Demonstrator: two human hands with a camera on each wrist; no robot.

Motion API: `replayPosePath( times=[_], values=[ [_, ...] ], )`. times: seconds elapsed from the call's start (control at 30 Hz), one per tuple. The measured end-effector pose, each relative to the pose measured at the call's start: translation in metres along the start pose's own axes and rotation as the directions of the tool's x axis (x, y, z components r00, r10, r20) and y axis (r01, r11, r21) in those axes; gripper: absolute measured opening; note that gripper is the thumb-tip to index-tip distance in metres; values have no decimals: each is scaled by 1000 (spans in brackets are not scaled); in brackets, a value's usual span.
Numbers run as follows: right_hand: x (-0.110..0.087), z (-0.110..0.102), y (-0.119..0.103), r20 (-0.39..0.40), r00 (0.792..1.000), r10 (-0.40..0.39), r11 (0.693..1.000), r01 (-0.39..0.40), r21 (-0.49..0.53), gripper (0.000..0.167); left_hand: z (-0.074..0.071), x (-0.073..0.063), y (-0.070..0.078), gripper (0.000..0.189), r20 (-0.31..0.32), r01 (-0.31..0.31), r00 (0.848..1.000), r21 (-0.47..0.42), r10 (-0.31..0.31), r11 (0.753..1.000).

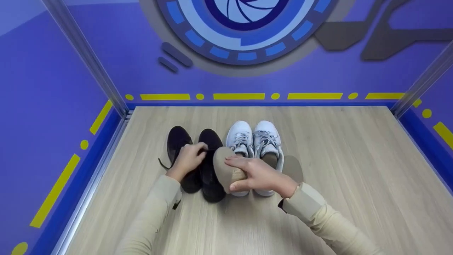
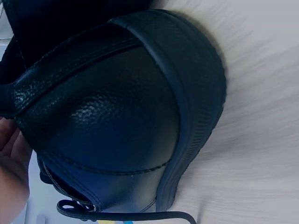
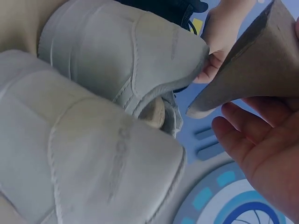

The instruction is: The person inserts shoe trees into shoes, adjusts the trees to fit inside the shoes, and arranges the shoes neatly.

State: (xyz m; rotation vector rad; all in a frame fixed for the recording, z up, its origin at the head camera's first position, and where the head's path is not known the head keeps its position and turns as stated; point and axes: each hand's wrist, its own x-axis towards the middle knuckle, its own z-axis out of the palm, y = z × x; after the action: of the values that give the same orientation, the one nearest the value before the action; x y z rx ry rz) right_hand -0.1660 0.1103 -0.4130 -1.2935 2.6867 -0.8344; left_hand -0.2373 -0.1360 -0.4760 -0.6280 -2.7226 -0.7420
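Observation:
Two black lace-up shoes [image 1: 214, 191] stand side by side, toes toward the back wall. My left hand [image 1: 191, 157] reaches over them, its curled fingers pinching the upper of the right black shoe near its opening. In the left wrist view a black shoe heel [image 2: 107, 107] hides most of that hand's fingers. My right hand [image 1: 256, 173] grips a tan moulded shoe insert [image 1: 223, 168], thumb on the near side and fingers across the top. The insert is held above the gap between the black pair and the white sneakers [image 1: 240, 132].
A second tan insert [image 1: 293, 168] lies on the wooden table [image 1: 354, 159], right of the sneakers. Tan material shows inside the right sneaker [image 1: 269, 159]. A loose black lace [image 1: 162, 164] trails left. Blue-purple walls [image 1: 81, 63] enclose the back and sides.

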Motion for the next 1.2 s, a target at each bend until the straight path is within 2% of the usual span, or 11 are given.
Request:
replayPosePath(
  times=[0.2, 0.37, 0.57, 0.8, 0.93, 1.13, 1.2],
  values=[
    [8, 6, -1, 24, 1000, 5, 1000, -5, -26, 76, -1, 0, 2, 11, 23, 14, 1000, -20, -14, 1000],
    [15, 9, -4, 47, 999, 23, 1000, -23, -4, 76, -1, 0, 1, 11, 22, 13, 1000, -8, -12, 1000],
    [25, 11, -7, 56, 998, -7, 1000, 7, 4, 72, -1, 0, 1, 11, 26, 7, 1000, -2, -7, 1000],
    [35, 15, -6, 32, 999, -30, 1000, 31, -6, 68, -1, 1, 2, 13, 34, -9, 999, 17, 8, 1000],
    [38, 19, -5, 39, 999, -38, 999, 39, -18, 66, -1, 1, 1, 12, 33, -16, 999, 0, 16, 1000],
    [45, 22, -4, 74, 997, 14, 1000, -12, -25, 64, -4, 0, 0, 8, 43, -1, 999, -48, 3, 999],
    [49, 22, -5, 86, 996, 25, 1000, -23, -16, 58, -4, 1, 0, 8, 50, 5, 999, -56, -2, 998]
  ],
)
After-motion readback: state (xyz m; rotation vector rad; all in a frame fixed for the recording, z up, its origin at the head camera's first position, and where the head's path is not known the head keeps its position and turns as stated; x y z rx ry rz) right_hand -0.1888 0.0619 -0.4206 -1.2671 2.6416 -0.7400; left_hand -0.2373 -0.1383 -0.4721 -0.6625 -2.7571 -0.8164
